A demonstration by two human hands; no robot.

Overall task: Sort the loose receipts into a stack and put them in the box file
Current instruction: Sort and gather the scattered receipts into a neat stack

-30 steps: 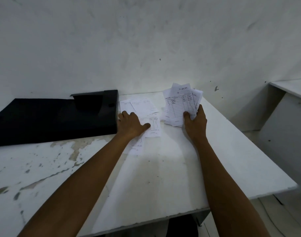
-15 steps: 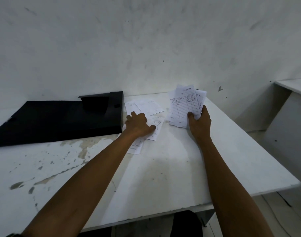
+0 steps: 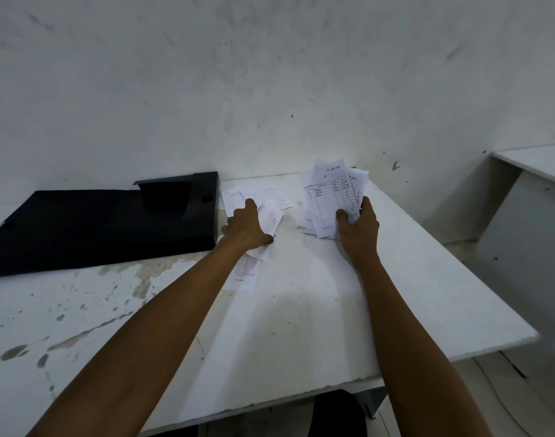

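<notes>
one open box file (image 3: 96, 222) lies along the table's (image 3: 301, 326) far left edge. beside it, the left hand (image 3: 248, 231) pinches one curled receipt (image 3: 271, 217) among three flat loose receipts (image 3: 260, 193). the right hand (image 3: 358, 231) grips one fanned stack (image 3: 328, 197) in curled fingers near the far edge.

The top receipt (image 3: 330, 200), centre right of the frame, bears a printed heading resembling "NOTA NO"; its handwriting is unreadable.

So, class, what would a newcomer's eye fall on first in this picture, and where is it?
The fan of receipts gripped in the right hand, over the far side of the white table, stands out first. Beside it the left hand grips one of the loose receipts lying there, next to the black box file at far left.
</notes>
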